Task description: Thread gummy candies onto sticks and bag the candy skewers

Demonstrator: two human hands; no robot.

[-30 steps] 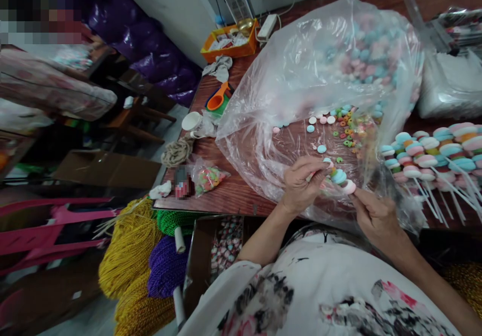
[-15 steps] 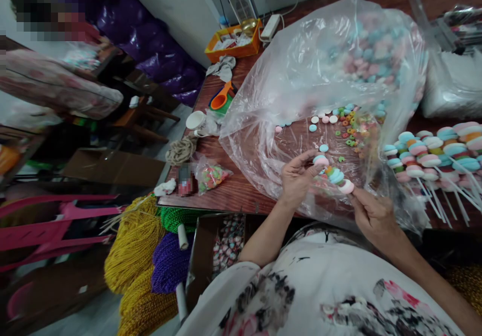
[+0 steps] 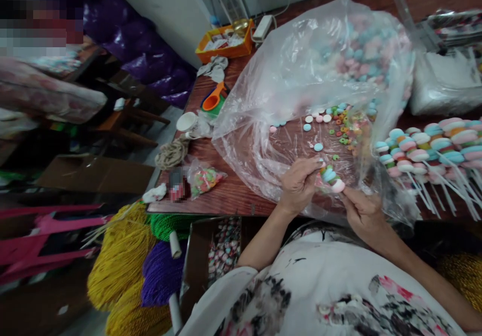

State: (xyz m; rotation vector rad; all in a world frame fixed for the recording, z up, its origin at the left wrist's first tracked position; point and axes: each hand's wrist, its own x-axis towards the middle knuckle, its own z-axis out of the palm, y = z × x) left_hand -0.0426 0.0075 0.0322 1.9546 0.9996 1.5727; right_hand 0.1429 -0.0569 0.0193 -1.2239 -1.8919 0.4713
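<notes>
A candy skewer (image 3: 329, 174) of pastel discs and small coloured rings is held between my two hands, over the plastic-covered table. Thumb and fingers of my right hand (image 3: 362, 209) pinch its lower end, by a pink-and-white disc. My left hand (image 3: 298, 185) is closed at the upper end, its fingers hiding most of the candy discs there; only a pale bit shows at the fingertips. Just beyond lie a loose blue disc (image 3: 318, 147) and a green ring (image 3: 336, 157). Small coloured rings (image 3: 343, 130) are scattered farther back.
A large clear bag (image 3: 263, 95) of pastel discs spreads across the table. Finished skewers with white sticks (image 3: 433, 147) lie at the right, below a clear plastic box (image 3: 440, 92). At the left are a small candy bag (image 3: 205, 178) and an orange scoop (image 3: 213, 98). A co-worker sits far left.
My left hand has closed in on the skewer's upper end; the blue and pink discs at its fingertips are now mostly covered. My right hand keeps its pinch. The whole view has shifted slightly.
</notes>
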